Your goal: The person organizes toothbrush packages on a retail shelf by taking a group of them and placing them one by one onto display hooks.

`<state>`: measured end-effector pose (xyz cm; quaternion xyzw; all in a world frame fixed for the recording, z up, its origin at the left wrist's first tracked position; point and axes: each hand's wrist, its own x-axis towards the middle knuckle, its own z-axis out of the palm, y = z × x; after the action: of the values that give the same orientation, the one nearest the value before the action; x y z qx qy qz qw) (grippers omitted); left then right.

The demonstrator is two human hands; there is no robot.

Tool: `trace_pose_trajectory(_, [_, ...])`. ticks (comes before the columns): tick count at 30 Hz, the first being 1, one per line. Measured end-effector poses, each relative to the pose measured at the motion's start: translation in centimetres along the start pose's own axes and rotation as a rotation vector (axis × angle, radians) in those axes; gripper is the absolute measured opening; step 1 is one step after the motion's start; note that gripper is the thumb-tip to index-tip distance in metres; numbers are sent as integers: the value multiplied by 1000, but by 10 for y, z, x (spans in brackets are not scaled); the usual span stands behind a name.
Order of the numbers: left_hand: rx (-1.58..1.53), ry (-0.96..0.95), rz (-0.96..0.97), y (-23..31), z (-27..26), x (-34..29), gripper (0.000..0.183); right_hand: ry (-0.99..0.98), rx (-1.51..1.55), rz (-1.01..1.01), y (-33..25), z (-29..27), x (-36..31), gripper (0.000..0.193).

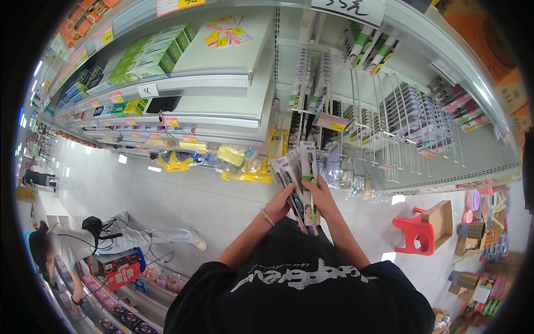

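Observation:
Both my hands are closed on packaged toothbrushes in front of my chest. My left hand (280, 204) grips a fanned bunch of toothbrush packs (285, 168) from the left side. My right hand (323, 198) has its fingers round an upright toothbrush pack (307, 158) with a green and white card, which overlaps the bunch. The packs' lower ends reach down to my black shirt. Just beyond my hands, more toothbrush packs (317, 92) hang in rows on hooks. A bracelet circles my left wrist.
Bare wire hooks (400, 150) stick out at the right. Shelves (222, 55) with green boxes (150, 58) stand at the left, a dark phone-like object (162, 104) on one. A red stool (414, 234) with an open carton (438, 224) is at right. Another person (94, 239) works at lower left.

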<state>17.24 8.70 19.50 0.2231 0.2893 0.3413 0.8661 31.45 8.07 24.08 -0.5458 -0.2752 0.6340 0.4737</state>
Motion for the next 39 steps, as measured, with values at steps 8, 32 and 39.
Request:
trace_pose_trajectory(8, [-264,-12,-78,-3,-18,4,61,99,-26,-96,1,4,3,33])
trace_pose_trajectory(32, [-760,-256,-89,-14,-28,29,80,150,-238,-203,-45,-67,7,25])
trace_pose_trajectory(39, [-755,-240,18,-6,-3,35,78,312,-757,-527,-58,-113,68,38])
